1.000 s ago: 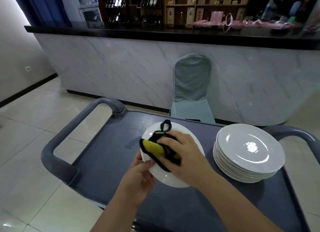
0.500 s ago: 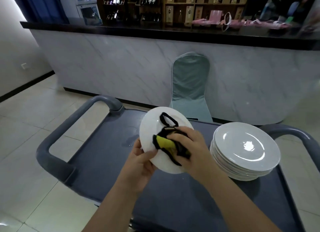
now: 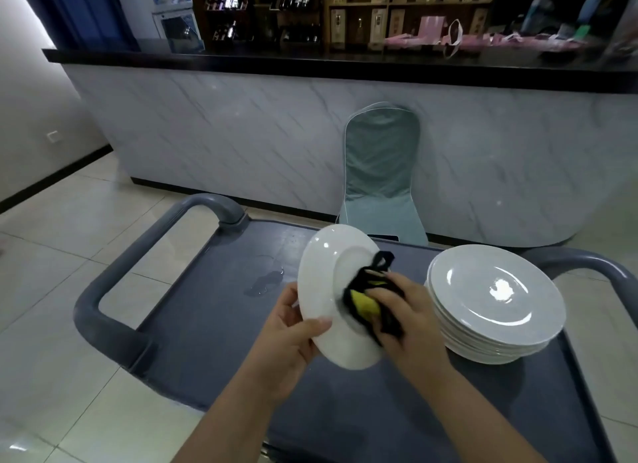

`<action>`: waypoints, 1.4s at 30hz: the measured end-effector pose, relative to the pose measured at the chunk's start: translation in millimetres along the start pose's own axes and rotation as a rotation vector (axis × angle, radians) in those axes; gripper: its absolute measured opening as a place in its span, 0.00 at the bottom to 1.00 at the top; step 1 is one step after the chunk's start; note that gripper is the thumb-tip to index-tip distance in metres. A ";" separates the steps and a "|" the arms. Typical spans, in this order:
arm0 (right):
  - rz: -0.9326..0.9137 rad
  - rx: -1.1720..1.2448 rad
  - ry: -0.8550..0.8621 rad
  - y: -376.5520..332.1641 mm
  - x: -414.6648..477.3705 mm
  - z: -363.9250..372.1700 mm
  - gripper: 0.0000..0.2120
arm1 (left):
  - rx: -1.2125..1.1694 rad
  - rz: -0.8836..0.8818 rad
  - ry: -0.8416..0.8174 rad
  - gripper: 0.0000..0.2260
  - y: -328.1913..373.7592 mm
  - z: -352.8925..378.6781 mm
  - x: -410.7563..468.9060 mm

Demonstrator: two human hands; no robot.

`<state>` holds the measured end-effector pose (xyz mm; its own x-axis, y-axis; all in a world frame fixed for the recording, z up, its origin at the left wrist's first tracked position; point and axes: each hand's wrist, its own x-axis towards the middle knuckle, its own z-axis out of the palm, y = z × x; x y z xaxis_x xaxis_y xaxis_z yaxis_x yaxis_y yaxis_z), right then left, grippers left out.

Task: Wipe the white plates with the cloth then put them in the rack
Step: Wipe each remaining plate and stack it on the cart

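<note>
Just left of the stack of plates [image 3: 497,297] on the grey cart [image 3: 214,324], a single white plate [image 3: 328,265] is held tilted above the cart's deck, apart from the stack. The left hand [image 3: 286,338] has its grip clamped on the plate's lower rim on the side away from the stack, thumb across the face. The right hand [image 3: 411,321], nearer the stack, has its grip closed round a yellow-and-black cloth [image 3: 366,305] pressed to the plate's middle.
</note>
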<state>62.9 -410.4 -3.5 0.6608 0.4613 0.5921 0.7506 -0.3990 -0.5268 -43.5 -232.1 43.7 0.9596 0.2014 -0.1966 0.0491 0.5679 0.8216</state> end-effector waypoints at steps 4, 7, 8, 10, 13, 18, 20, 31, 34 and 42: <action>0.330 0.024 0.165 21.5 34.1 -8.7 0.18 | 0.088 -0.061 -0.060 0.22 -12.5 4.1 -5.1; 0.090 0.008 0.055 -6.2 58.6 -4.0 0.20 | 0.094 -0.050 -0.072 0.23 -9.7 9.8 -1.6; -0.056 -0.006 -0.007 -17.8 58.6 -0.5 0.21 | 0.079 -0.048 -0.053 0.23 -7.3 9.3 0.2; -0.293 -0.020 -0.140 -34.9 50.7 5.7 0.19 | 0.061 -0.039 -0.021 0.26 -2.4 4.6 2.5; -0.243 0.035 -0.170 -24.0 71.7 0.5 0.18 | 0.135 -0.036 -0.039 0.25 1.5 0.2 1.6; 0.094 0.012 -0.102 -24.9 96.6 5.8 0.17 | 0.238 -0.011 -0.046 0.22 4.4 2.0 5.2; -0.186 -0.063 -0.158 -42.9 74.7 13.3 0.20 | 0.198 0.027 -0.015 0.23 6.5 -1.1 7.9; 0.216 0.238 -0.285 28.0 147.5 3.4 0.11 | -0.072 -0.012 0.018 0.24 10.0 -17.0 10.8; 0.371 0.272 -0.186 51.4 107.1 -14.7 0.13 | -0.247 0.004 0.074 0.25 10.2 -19.7 15.9; -0.072 -0.119 -0.027 -16.3 2.3 23.1 0.21 | -0.408 -0.072 0.268 0.24 -9.1 26.0 56.8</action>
<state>52.0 -384.5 -7.6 0.6061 0.5122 0.6085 0.7924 -0.4545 -0.4067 17.8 -246.6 38.9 0.8498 0.3182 -0.4203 -0.0513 0.8434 0.5348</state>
